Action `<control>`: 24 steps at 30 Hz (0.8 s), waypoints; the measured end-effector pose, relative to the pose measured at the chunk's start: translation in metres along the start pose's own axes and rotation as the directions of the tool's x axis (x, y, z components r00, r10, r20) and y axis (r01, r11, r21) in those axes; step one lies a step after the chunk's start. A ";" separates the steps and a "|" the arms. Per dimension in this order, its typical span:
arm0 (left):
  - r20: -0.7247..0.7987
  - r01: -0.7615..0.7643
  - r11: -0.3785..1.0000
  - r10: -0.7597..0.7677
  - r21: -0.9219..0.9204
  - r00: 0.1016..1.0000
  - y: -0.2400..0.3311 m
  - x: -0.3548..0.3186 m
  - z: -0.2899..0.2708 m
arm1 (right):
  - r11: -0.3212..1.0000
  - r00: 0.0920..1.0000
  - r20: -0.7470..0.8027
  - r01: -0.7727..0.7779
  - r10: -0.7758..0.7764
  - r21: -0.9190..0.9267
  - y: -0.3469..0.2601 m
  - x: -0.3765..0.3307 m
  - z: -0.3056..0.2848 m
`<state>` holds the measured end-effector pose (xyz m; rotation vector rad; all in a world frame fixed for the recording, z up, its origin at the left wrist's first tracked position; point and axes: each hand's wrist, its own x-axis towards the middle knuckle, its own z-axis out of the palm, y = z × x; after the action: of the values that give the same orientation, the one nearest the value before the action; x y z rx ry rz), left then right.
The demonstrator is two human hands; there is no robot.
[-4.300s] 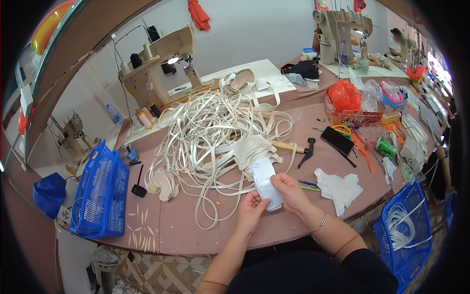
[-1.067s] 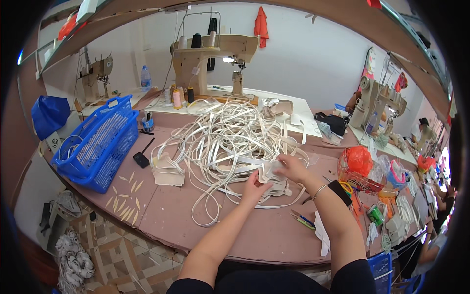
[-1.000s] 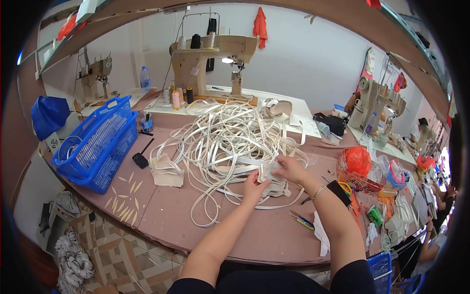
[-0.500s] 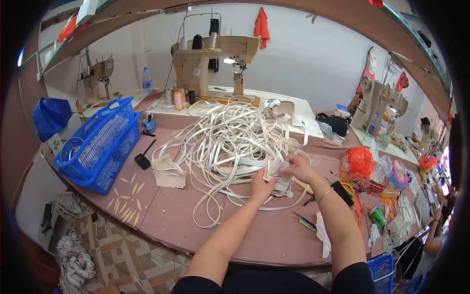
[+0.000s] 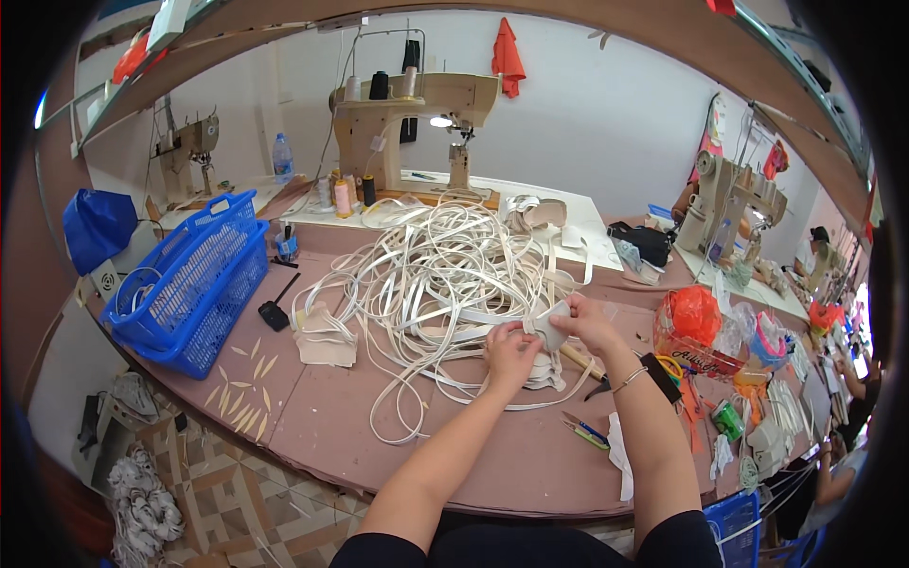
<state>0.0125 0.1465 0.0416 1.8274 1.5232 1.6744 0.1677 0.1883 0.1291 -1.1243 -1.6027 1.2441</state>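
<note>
My right hand [image 5: 589,325] pinches a small off-white material piece [image 5: 550,328] by its right edge and holds it tilted up. Close beside it, my left hand [image 5: 511,356] has its fingers curled at the left edge of that piece; what they grip is hidden. Under and between the hands lies a stack of similar beige pieces [image 5: 545,374]. Just beyond them spreads a large tangle of white and cream straps [image 5: 440,260], with some loops running near my left hand. Another stack of beige pieces [image 5: 325,339] rests at the tangle's left side.
Right of my hands lie a wooden-handled tool [image 5: 574,357], thread snips [image 5: 585,431] and a white scrap [image 5: 620,456]. Blue baskets [image 5: 194,293] stand at left, near a black handheld radio [image 5: 274,314]. A sewing machine [image 5: 417,123] stands behind the straps; a cluttered box [image 5: 696,352] is at right.
My right hand has raised and turned the off-white piece, so its flat face shows more. My left hand has rolled over, now showing its back, beside the piece.
</note>
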 end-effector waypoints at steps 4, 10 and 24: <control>0.018 0.082 0.989 -0.080 -0.126 0.997 -0.039 0.000 0.010 | 0.999 0.999 -0.044 0.008 -0.007 0.031 -0.006 -0.002 -0.005; -0.023 -0.057 0.997 0.058 0.061 0.998 -0.015 -0.001 0.013 | 0.992 0.998 -0.024 0.047 -0.050 -0.118 0.015 0.003 -0.002; 0.084 0.431 0.900 -0.426 -0.067 0.901 -0.027 0.018 0.009 | 0.988 0.998 -0.044 0.047 -0.041 0.150 0.016 -0.007 -0.008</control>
<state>0.0026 0.1763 0.0295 1.3594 1.6498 1.4252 0.1803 0.1858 0.1147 -1.0074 -1.4697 1.2830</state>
